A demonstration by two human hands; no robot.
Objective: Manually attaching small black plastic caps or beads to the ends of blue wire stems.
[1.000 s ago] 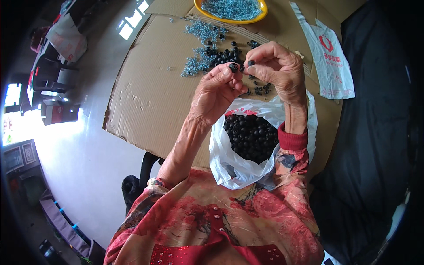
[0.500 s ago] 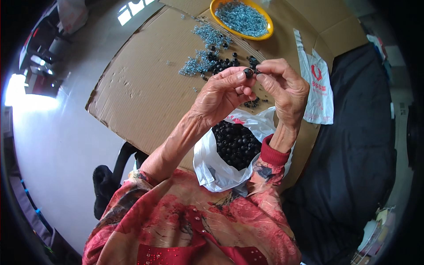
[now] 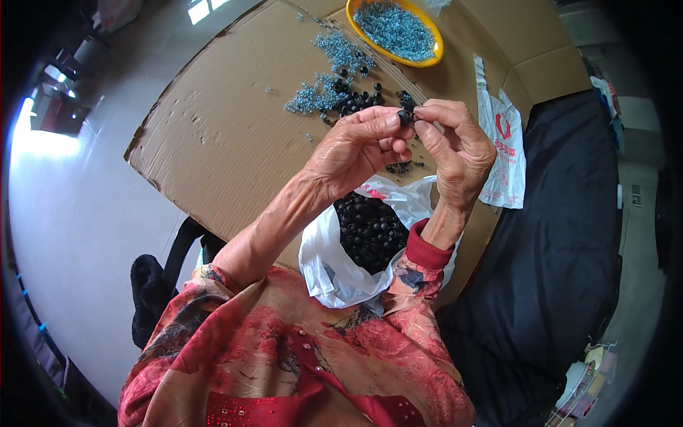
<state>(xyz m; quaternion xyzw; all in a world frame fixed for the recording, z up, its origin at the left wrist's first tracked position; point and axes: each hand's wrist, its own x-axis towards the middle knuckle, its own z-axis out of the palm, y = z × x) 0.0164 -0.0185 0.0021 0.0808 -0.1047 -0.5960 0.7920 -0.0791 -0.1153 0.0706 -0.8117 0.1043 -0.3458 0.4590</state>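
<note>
Over the cardboard, my left hand (image 3: 359,146) is closed in a pinch, thumb and forefinger on a round black bead (image 3: 405,118). My right hand (image 3: 457,146) meets it from the right, thumb and forefinger pressed together beside the bead. Whatever lies between those right fingertips is too small to name. Below both hands, a white plastic bag (image 3: 326,277) stands open, full of black beads (image 3: 370,235). Just beyond my left hand lie loose black beads (image 3: 359,103) and heaps of small pale blue pieces (image 3: 313,97).
A yellow bowl (image 3: 437,51) at the far side holds many pale blue pieces (image 3: 395,30). Brown cardboard (image 3: 213,135) covers the work surface. To the right lie a flat white bag with red print (image 3: 504,171) and dark cloth (image 3: 562,206).
The view has shifted slightly, so the scene sits a little differently. Both hands keep their pinch at the bead, which appears slightly turned between the fingers.
</note>
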